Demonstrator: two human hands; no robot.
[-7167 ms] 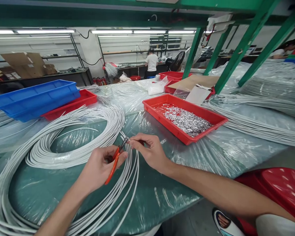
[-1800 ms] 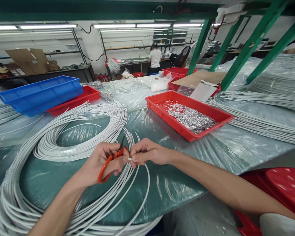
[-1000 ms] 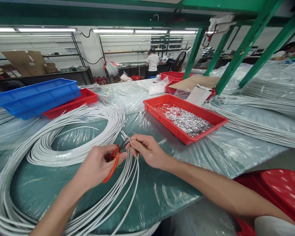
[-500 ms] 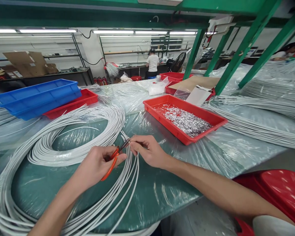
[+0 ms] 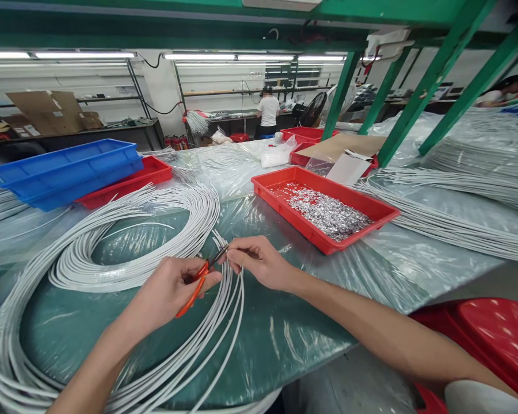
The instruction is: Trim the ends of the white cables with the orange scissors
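Orange-handled scissors [image 5: 197, 292] are gripped in my left hand [image 5: 171, 291], their dark blades pointing right and up. The blade tips meet the fingertips of my right hand [image 5: 259, 261], which pinch the end of a white cable [image 5: 240, 305]. Exactly what lies between the blades is too small to make out. Several more white cables hang beneath both hands and curve down to the left into a large loop [image 5: 8, 339]. Behind my left hand, a coiled bundle of white cables [image 5: 202, 221] rests on the table.
A red tray [image 5: 285, 215] of small shiny metal pieces stands beyond my right hand. A blue tray [image 5: 69, 172] overlaps another red tray [image 5: 155, 171] at the left. Plastic film covers the green table [image 5: 293, 339]. Green posts [image 5: 431, 86] rise at the right, above more cables [image 5: 457, 224]. A person [image 5: 268, 110] is far off.
The scissor blades have closed together at my right fingertips; before, they were slightly apart. Both hands stay in nearly the same place.
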